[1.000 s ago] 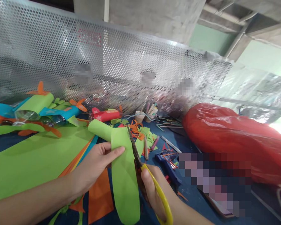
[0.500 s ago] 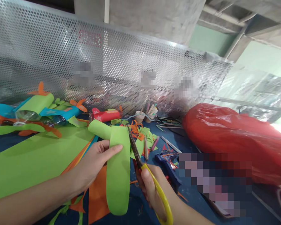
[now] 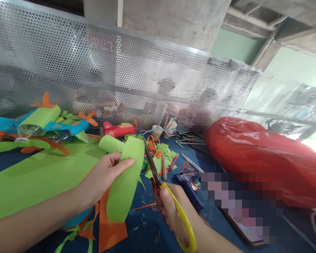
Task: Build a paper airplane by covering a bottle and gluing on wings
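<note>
My left hand is closed on a strip of bright green paper, the thumb flat on its face. The strip tilts, its rounded lower end toward me. My right hand grips a pair of scissors with yellow handles. Their dark blades point up and away, the tips by the strip's upper right edge. Whether the blades touch the paper I cannot tell. Beneath the strip lies an orange sheet, and a rolled green piece sits behind it.
A large green sheet covers the table's left side. Paper-wrapped bottle planes, including a red one, stand at the back before a perforated metal screen. Paper scraps, a blue tool and a big red plastic bag lie rightward.
The green strip has turned, its lower end swinging left and up from nearly upright to tilted. A thin green sliver now shows right of it. The scissors have barely moved.
</note>
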### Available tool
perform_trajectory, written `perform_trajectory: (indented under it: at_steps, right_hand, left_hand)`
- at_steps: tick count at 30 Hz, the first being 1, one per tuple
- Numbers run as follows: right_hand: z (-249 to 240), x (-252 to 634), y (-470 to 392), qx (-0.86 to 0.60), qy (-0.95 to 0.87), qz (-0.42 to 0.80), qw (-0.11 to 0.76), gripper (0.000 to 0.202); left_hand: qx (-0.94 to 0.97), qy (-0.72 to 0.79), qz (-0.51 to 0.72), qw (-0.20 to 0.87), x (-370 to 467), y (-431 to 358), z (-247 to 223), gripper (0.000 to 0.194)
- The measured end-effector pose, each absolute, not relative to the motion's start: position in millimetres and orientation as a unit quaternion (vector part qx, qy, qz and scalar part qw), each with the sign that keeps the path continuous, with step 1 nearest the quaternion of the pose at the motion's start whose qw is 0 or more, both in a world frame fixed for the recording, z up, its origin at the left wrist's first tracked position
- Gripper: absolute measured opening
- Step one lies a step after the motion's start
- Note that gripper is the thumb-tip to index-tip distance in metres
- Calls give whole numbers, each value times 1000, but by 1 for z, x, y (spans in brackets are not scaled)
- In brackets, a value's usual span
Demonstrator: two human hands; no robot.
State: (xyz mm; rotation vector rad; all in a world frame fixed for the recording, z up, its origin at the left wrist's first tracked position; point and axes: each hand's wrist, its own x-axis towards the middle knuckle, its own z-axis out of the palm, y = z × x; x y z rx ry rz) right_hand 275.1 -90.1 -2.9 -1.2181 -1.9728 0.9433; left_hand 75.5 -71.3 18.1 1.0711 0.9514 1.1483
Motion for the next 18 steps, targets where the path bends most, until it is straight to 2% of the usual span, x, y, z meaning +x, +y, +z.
perform_trajectory:
  at_steps: [11,18]
  right_hand:
    - [4,279,-87,-465,-755,340,312,59]
    - [3,279,-86,-463,-756,336,318,58]
  left_hand:
    - [534,457,467,537,60,-57,31,20]
    - [542,466,457,529,50,-48,33,23]
